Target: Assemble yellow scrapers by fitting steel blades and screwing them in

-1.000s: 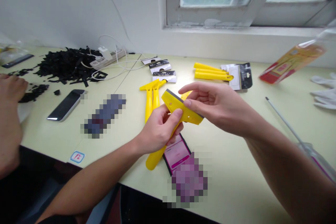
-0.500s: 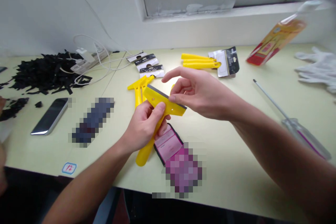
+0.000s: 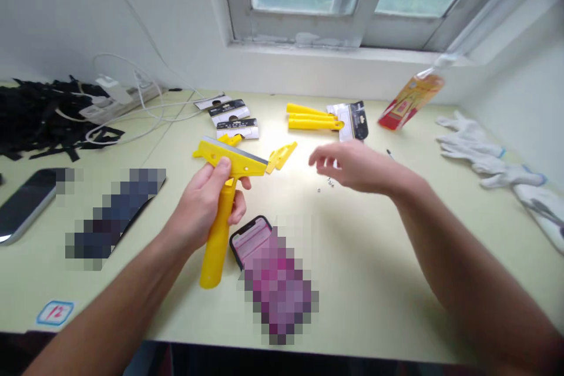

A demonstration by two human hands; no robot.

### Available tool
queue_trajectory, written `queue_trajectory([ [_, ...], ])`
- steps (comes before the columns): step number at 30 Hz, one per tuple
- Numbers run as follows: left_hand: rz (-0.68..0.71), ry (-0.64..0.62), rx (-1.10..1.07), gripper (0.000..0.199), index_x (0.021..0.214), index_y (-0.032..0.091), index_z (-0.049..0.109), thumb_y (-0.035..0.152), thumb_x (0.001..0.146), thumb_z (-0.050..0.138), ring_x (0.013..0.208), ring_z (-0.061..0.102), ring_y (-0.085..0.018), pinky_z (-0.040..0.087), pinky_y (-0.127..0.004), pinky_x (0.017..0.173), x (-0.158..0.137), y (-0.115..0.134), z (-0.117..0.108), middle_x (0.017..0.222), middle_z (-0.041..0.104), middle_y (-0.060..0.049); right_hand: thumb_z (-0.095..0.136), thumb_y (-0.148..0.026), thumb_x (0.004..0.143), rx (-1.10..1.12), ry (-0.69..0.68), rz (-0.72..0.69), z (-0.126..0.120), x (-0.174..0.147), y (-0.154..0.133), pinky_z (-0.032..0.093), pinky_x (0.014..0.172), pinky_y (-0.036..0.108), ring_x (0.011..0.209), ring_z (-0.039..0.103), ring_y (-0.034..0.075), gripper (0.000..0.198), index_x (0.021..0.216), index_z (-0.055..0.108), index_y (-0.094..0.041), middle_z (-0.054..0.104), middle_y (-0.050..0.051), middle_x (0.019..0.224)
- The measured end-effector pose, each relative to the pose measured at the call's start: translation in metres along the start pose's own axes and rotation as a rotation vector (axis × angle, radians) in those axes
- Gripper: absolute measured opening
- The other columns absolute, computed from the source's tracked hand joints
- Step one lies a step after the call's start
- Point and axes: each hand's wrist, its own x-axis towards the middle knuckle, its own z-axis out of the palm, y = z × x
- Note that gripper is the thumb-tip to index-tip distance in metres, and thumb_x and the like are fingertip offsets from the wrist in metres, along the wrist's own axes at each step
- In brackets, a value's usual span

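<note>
My left hand [image 3: 194, 205] grips a yellow scraper [image 3: 215, 241] just below its wide head, thumb pressed on the head's face. A dark metal blade strip [image 3: 238, 150] lies along the head's upper edge. My right hand [image 3: 356, 167] is off the scraper, fingers loosely curled and apart, with nothing visible in them. Below its fingertips lie several tiny metal nuts [image 3: 330, 183] on the table. Small yellow plastic plates [image 3: 282, 157] rest between my two hands. Behind the scraper head, another yellow scraper piece [image 3: 231, 139] is partly hidden.
A phone [image 3: 251, 235] lies in front, its screen partly blurred. Yellow handles [image 3: 314, 123], carded packaging [image 3: 238, 129], a tilted bottle [image 3: 412, 100] and white gloves [image 3: 480, 147] lie toward the back and right. Black scraps [image 3: 39, 123] and a power strip [image 3: 118, 103] sit left.
My right hand has left the scraper's blade edge and moved right, over the nuts. My left hand still holds the scraper, now more upright. The view has shifted right, revealing the plates and nuts.
</note>
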Motion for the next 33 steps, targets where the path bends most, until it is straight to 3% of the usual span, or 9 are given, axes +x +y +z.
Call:
queue_trajectory([
  [2, -0.052, -0.028, -0.042, 0.030, 0.088, 0.017, 0.048, 0.046, 0.090, 0.054, 0.035, 0.043, -0.005, 0.031, -0.018, 0.034, -0.001, 0.000, 0.002, 0.066, 0.055, 0.003, 0.056, -0.016, 0.085, -0.056, -0.165, 0.026, 0.012, -0.006, 0.014, 0.044, 0.071, 0.031, 0.078, 0.060, 0.017, 0.014, 0.093, 0.067, -0.021, 0.067, 0.002, 0.087],
  [4, -0.073, -0.047, -0.081, 0.031, 0.087, 0.017, 0.046, 0.047, 0.089, 0.055, 0.035, 0.041, -0.004, 0.030, -0.017, 0.033, -0.001, -0.002, 0.005, 0.068, 0.053, 0.004, 0.054, -0.019, 0.087, -0.077, -0.225, 0.000, 0.025, -0.010, 0.022, 0.043, 0.073, 0.032, 0.082, 0.058, 0.018, 0.012, 0.092, 0.064, -0.021, 0.067, 0.003, 0.091],
  [10, -0.066, -0.139, -0.161, 0.025, 0.088, 0.019, 0.042, 0.043, 0.094, 0.047, 0.037, 0.042, -0.002, 0.029, -0.017, 0.033, 0.006, -0.008, 0.002, 0.081, 0.052, 0.002, 0.044, -0.016, 0.088, -0.174, -0.272, -0.052, 0.049, -0.006, 0.034, 0.036, 0.064, 0.029, 0.074, 0.053, 0.019, 0.012, 0.087, 0.055, -0.022, 0.061, 0.003, 0.083],
  [14, -0.083, -0.186, -0.174, 0.023, 0.088, 0.018, 0.042, 0.040, 0.095, 0.046, 0.038, 0.041, -0.002, 0.029, -0.017, 0.033, 0.004, -0.005, 0.001, 0.081, 0.052, 0.002, 0.042, -0.017, 0.088, -0.226, -0.288, -0.031, 0.050, -0.007, 0.034, 0.029, 0.056, 0.028, 0.064, 0.046, 0.017, 0.009, 0.081, 0.043, -0.022, 0.055, 0.002, 0.074],
  [18, -0.121, -0.250, -0.155, 0.025, 0.086, 0.017, 0.043, 0.040, 0.096, 0.046, 0.037, 0.040, -0.003, 0.029, -0.017, 0.033, -0.001, -0.005, 0.004, 0.073, 0.052, 0.002, 0.042, -0.012, 0.086, -0.242, -0.295, -0.026, 0.053, -0.013, 0.027, 0.033, 0.060, 0.029, 0.069, 0.048, 0.018, 0.010, 0.088, 0.043, -0.021, 0.056, 0.004, 0.081],
  [23, -0.146, -0.393, -0.086, 0.031, 0.085, 0.017, 0.046, 0.045, 0.096, 0.046, 0.037, 0.039, -0.004, 0.031, -0.018, 0.035, -0.005, -0.009, 0.007, 0.061, 0.051, 0.003, 0.039, 0.003, 0.074, -0.235, -0.230, -0.073, 0.059, -0.016, 0.019, 0.036, 0.061, 0.029, 0.072, 0.052, 0.019, 0.034, 0.099, 0.047, -0.020, 0.056, 0.007, 0.085],
  [26, -0.179, -0.478, -0.019, 0.035, 0.084, 0.017, 0.047, 0.048, 0.097, 0.041, 0.037, 0.039, -0.006, 0.033, -0.020, 0.037, -0.009, -0.011, 0.008, 0.053, 0.048, 0.004, 0.041, -0.001, 0.080, -0.159, -0.193, -0.109, 0.050, -0.017, 0.010, 0.037, 0.057, 0.029, 0.066, 0.051, 0.017, 0.024, 0.092, 0.048, -0.021, 0.057, 0.005, 0.081],
  [29, -0.211, -0.519, 0.043, 0.036, 0.084, 0.017, 0.047, 0.049, 0.098, 0.039, 0.037, 0.038, -0.007, 0.035, -0.020, 0.039, -0.012, -0.010, 0.012, 0.047, 0.042, 0.007, 0.050, -0.017, 0.091, 0.005, -0.012, -0.140, 0.029, -0.022, -0.009, 0.043, 0.061, 0.030, 0.070, 0.056, 0.018, 0.006, 0.090, 0.047, -0.023, 0.061, 0.003, 0.085],
  [33, -0.221, -0.483, 0.046, 0.031, 0.087, 0.017, 0.045, 0.047, 0.096, 0.045, 0.038, 0.040, -0.005, 0.034, -0.019, 0.037, -0.016, -0.009, 0.018, 0.058, 0.049, 0.005, 0.057, -0.024, 0.093, 0.250, 0.267, -0.215, 0.011, -0.030, -0.050, 0.048, 0.075, 0.032, 0.089, 0.062, 0.018, 0.011, 0.098, 0.047, -0.025, 0.062, 0.002, 0.097],
])
